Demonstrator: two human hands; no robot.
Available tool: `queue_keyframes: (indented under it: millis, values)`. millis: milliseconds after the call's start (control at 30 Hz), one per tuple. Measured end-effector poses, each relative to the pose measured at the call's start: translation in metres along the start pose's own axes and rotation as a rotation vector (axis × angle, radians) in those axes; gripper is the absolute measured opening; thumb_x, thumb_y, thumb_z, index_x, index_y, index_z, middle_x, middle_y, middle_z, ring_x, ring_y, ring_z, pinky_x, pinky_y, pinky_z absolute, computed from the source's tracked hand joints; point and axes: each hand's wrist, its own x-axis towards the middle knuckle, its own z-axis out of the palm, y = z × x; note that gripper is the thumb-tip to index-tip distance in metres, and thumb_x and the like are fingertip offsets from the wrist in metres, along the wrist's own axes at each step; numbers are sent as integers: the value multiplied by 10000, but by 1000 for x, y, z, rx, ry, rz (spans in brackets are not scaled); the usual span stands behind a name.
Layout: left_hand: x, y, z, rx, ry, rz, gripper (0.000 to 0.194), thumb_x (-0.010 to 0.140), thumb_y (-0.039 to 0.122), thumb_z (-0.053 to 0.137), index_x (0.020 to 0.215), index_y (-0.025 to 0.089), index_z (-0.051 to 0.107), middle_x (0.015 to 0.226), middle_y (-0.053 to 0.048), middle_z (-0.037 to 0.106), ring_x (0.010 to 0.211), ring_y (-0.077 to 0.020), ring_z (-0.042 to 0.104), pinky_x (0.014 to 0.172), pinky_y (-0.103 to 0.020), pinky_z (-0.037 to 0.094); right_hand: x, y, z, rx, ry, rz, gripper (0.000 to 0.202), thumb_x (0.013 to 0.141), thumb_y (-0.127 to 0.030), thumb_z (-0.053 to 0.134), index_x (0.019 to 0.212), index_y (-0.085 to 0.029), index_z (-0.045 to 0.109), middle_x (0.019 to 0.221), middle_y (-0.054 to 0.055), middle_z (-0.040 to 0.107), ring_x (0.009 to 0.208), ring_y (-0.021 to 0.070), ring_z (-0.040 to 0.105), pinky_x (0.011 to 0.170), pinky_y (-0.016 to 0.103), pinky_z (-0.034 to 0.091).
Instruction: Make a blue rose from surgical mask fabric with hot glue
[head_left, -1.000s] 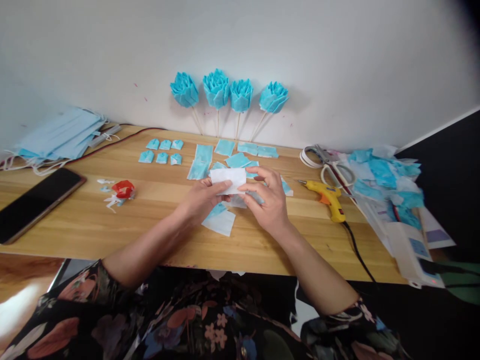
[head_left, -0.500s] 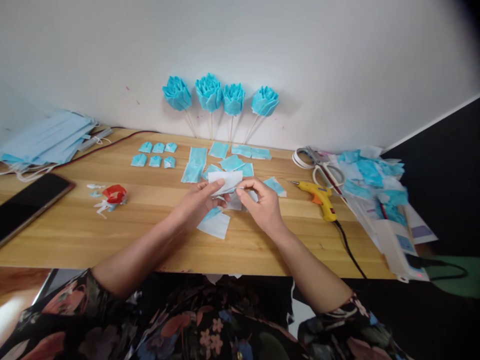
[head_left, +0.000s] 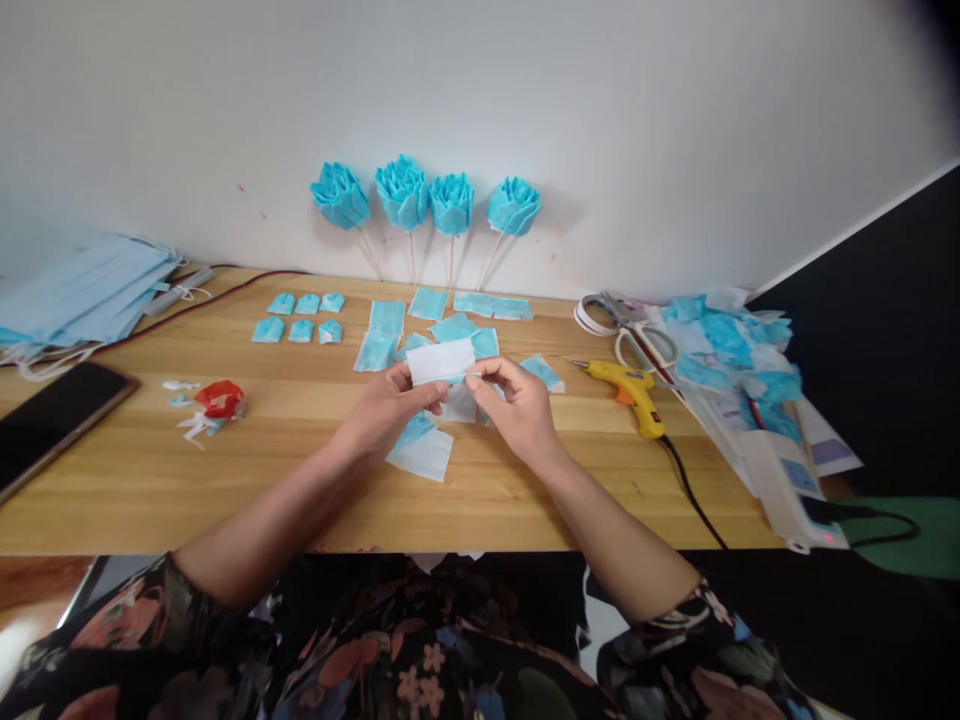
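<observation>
Between my two hands is a small white-and-blue piece of mask fabric [head_left: 441,362], its white side up and its near edge turned up in a narrow fold. My left hand [head_left: 391,402] pinches the left end, with the thumb along the fold. At the right end my right hand [head_left: 517,400] grips the folded edge between thumb and fingers. Below and around them lie several cut blue fabric pieces [head_left: 379,335], and a white-and-blue piece [head_left: 421,452] rests nearest to me.
Blue fabric flowers [head_left: 451,205] on sticks lean against the wall. Folded blue petals [head_left: 268,330] lie at left, near a red wrapper [head_left: 223,400], a phone [head_left: 60,420] and stacked masks [head_left: 97,290]. On the right are a yellow glue gun [head_left: 634,395], scissors [head_left: 645,345], fabric scraps [head_left: 731,340] and a power strip [head_left: 795,490].
My left thumb has moved down from the white face to the near edge, and the folded edge now shows more evenly between both hands. The whole view has shifted slightly.
</observation>
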Motion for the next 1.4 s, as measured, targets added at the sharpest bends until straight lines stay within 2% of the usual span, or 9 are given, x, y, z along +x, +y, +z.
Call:
queue_keyframes:
  millis: [233,467,733,867,967,1067,1200,1400]
  values:
    - [1,1,-1,38,55,18,175,729,270,774,703,156,644,646,-1,625,621,-116,538,645,-274,435,-1,7,2,30,-2,4,101,841,-305,654,898,-221,654,851,9,690,807,152,638,785,313,519]
    - [0,2,0,70,47,11,137,728,248,753,704,167,645,652,8,626,621,-115,532,646,-273,438,1,7,2,92,-28,44,323,841,-297,652,1156,-242,604,799,-18,656,731,137,604,708,305,509]
    - [0,3,0,86,53,31,132,738,244,740,693,177,635,641,13,604,616,-120,517,643,-278,430,1,9,0,90,-34,81,341,867,-318,626,1202,-251,626,823,-8,657,741,144,604,716,321,521]
    - [1,1,0,101,57,50,116,735,229,733,700,180,633,644,13,610,622,-122,521,637,-273,427,1,6,-3,128,-94,116,399,892,-360,598,1277,-256,604,914,21,690,851,177,649,791,357,550]
    - [1,1,0,99,52,65,106,722,230,737,728,179,644,651,17,612,623,-119,519,622,-265,420,3,6,-3,184,-158,114,536,878,-402,630,1384,-264,522,1057,50,708,977,204,672,869,385,562]
    - [0,1,2,105,47,59,127,703,228,748,787,176,669,682,18,622,633,-118,523,621,-261,421,3,9,-2,201,-203,77,683,834,-411,693,1454,-288,437,1132,61,709,1026,220,680,881,389,576]
    - [0,1,4,118,29,63,183,692,210,756,855,170,683,736,9,647,668,-122,541,635,-260,430,2,10,0,179,-225,82,693,850,-315,666,1485,-313,389,1014,30,720,897,194,685,787,354,592]
    - [2,3,3,74,38,124,236,689,165,749,917,177,690,832,-2,667,697,-116,551,618,-244,430,0,10,-2,95,-190,106,623,839,-244,639,1441,-310,490,894,7,671,738,163,624,638,305,560]
